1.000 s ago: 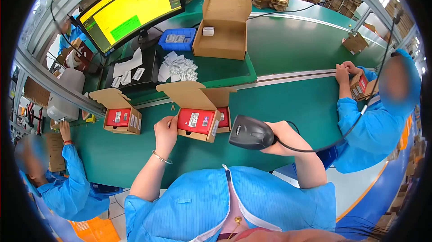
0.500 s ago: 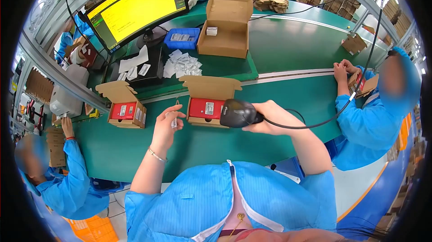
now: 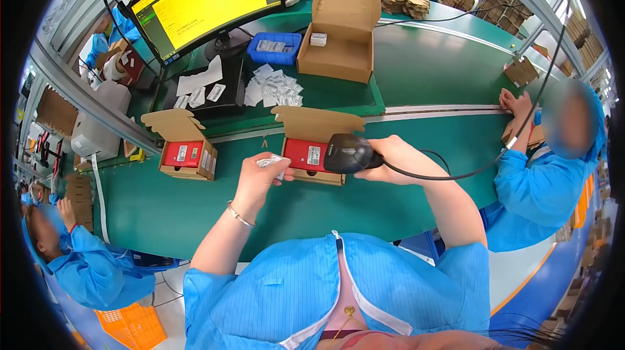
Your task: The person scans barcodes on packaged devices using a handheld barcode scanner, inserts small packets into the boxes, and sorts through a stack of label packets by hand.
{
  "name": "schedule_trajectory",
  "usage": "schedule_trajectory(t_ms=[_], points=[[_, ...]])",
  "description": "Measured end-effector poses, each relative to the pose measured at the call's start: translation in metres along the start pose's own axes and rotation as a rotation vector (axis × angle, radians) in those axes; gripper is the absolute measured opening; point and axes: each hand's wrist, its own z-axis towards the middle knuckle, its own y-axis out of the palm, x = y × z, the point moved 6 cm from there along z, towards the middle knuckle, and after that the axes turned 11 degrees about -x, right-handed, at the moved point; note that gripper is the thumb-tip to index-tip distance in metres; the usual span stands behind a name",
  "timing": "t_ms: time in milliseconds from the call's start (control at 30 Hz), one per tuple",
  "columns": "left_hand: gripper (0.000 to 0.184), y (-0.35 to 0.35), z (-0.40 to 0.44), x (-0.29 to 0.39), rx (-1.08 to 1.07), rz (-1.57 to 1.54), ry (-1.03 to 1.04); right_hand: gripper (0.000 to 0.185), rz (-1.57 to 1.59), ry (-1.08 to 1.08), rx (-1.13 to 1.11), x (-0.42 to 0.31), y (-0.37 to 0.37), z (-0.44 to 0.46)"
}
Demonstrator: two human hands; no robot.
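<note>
My right hand is wrapped round a black handheld scanner, whose head covers the right part of an open cardboard box. Inside that box lies a red package with a white label. Just left of it, my left hand pinches a small white printed packet. Further left stands another open box with a red package in it.
Behind are a monitor, a blue tray, a pile of white packets and a large open carton. Co-workers sit at left and right. The scanner cable runs right.
My left hand has left the box and now holds a small packet. The scanner has moved over the box. The second box there no longer shows separately. The left co-worker's hand has lifted off the table.
</note>
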Motion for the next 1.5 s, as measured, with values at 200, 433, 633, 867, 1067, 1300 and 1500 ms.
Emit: schedule_trajectory(t_ms=[200,433,633,867,1067,1300,1500], points=[[0.031,0.038,0.026,0.021,0.124,0.931,0.225,0.034,0.137,-0.056,0.076,-0.001,0.004,-0.028],[0.018,-0.009,-0.012,0.039,0.377,0.769,0.443,0.037,0.219,-0.022,0.068,-0.004,0.016,-0.024],[0.011,-0.143,-0.097,0.071,0.912,0.997,0.575,0.037,0.142,-0.039,0.068,0.012,0.022,-0.002],[0.023,-0.248,-0.1,0.062,0.979,1.265,0.311,0.039,0.091,-0.004,0.059,0.013,0.02,0.001],[0.018,-0.296,-0.075,0.03,0.88,0.951,0.217,0.039,0.258,-0.169,-0.092,0.005,0.055,-0.02],[0.014,-0.273,-0.078,0.043,0.84,1.18,0.404,0.038,0.262,-0.226,-0.137,0.013,0.076,-0.014],[0.013,-0.241,-0.093,0.044,0.872,1.063,0.421,0.032,0.246,-0.229,-0.151,0.011,0.076,-0.013]])
